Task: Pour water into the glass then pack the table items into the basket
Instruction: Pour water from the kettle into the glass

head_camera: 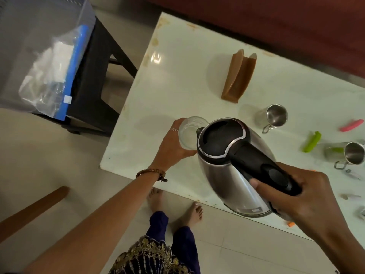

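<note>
1. The electric kettle (233, 165) serves as the landmark: a steel body with a black lid and black handle, held in the air above the near edge of the white desk (177, 80) and tipped with its spout toward the far left.
2. The right hand (302, 202) comes in from the lower right, its fingers (258, 184) wrapped tight around the kettle's black handle, the thumb lying along the side of the handle.
3. The clear glass (190, 133) is just beyond the kettle's spout, on its far-left side, and the spout overlaps the glass rim. Whether water is running cannot be told.
4. The left hand (173, 143) reaches in from the lower left with the forearm stretched long, its fingers curled around the left side of the glass, holding it. A bead bracelet (152, 174) sits at the wrist.
5. Beyond the kettle, farther back on the desk, stands a brown napkin holder (239, 76).
6. To the kettle's right and a little back stands a steel mug (273, 117); a second steel mug (351, 155) stands farther right, near the frame edge.
7. Between and beyond those mugs lie a green clip (312, 141) and a pink clip (351, 125).
8. Well to the kettle's far left, off the desk, a dark stool (94, 80) carries a grey basket (25, 48) with a clear bag (51, 76) inside it.
9. Below the kettle, on the floor, the person's bare feet (175, 206) show.
</note>
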